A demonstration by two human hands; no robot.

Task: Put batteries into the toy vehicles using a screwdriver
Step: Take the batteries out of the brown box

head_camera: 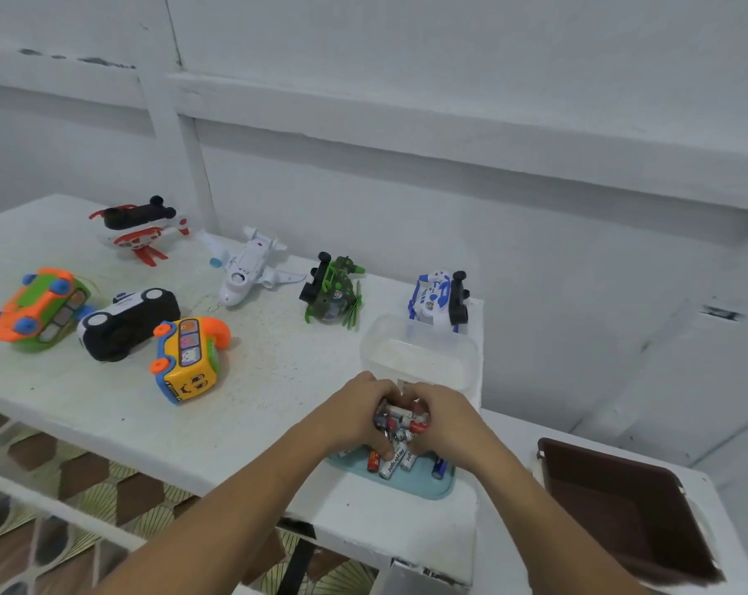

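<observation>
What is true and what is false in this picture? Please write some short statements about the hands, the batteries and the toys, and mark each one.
1. The left hand and the right hand together grip batteries. True.
2. The plane is green. False: it is white.
3. Loose batteries lie on the blue lid. True.
4. The brown tray is left of the hands. False: it is to their right.

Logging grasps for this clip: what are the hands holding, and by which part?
The left hand and right hand together clutch a bunch of batteries, fingers curled round its two sides, just above the blue tray.
</observation>
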